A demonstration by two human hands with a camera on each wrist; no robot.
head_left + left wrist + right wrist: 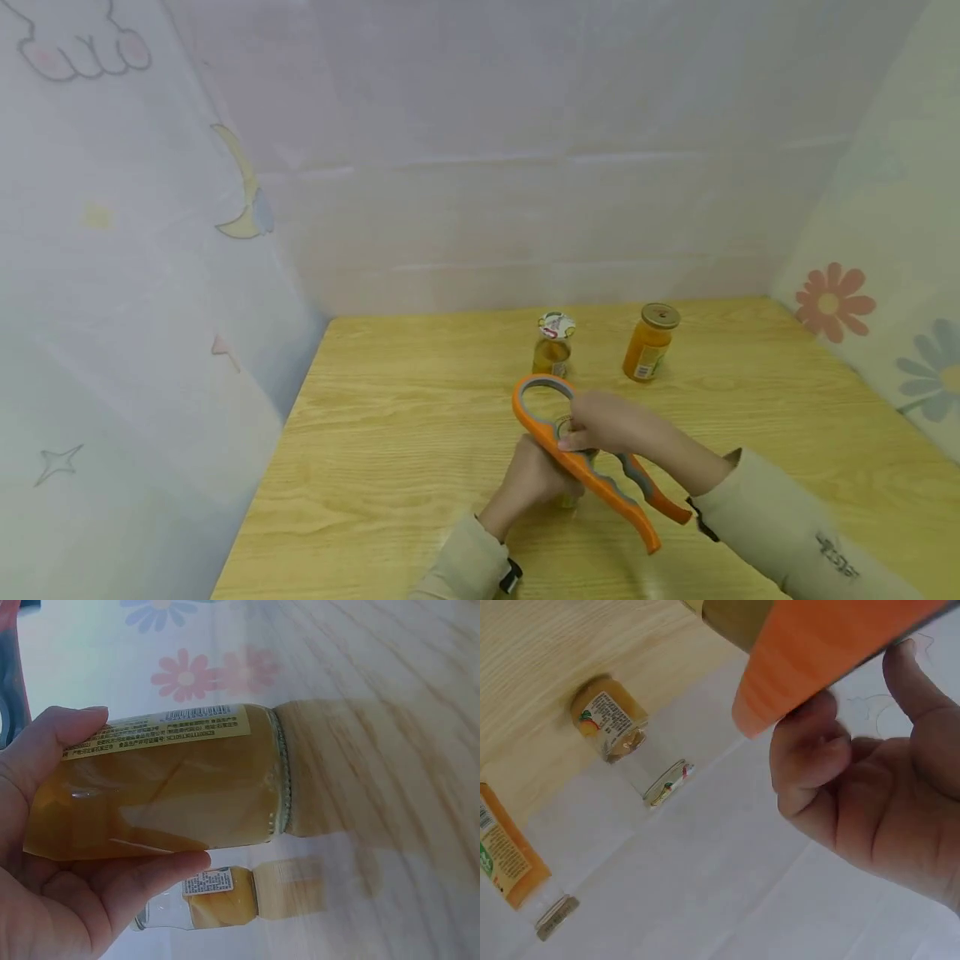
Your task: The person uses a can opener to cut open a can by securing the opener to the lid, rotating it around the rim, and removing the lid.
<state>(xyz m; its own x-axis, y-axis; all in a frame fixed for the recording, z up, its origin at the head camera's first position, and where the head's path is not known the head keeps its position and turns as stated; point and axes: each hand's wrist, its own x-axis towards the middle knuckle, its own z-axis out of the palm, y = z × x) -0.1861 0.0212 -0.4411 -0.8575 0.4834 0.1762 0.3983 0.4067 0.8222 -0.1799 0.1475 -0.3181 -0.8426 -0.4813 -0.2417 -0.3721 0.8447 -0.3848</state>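
Note:
My left hand (pixel 528 479) grips the side of a glass jar (pixel 180 787) with amber contents and a yellow label. Its thumb and fingers lie on opposite sides of the glass, low over the wooden table. Over the jar's top is an orange jar opener (pixel 600 483) with a grey inner lining, a rounded loop and two long handles. My right hand (pixel 611 421) pinches this opener beside its loop, thumb on the near arm and fingers bent. In the head view, the hands and opener hide most of the jar, and only part of its lid (pixel 566 427) shows through.
Behind the hands stands a jar (pixel 551 357) with a patterned white lid. To its right is another jar (pixel 651 346) with orange contents and a gold lid. Printed cloth walls (pixel 480 217) border the wooden table (pixel 375 467) at the back and both sides.

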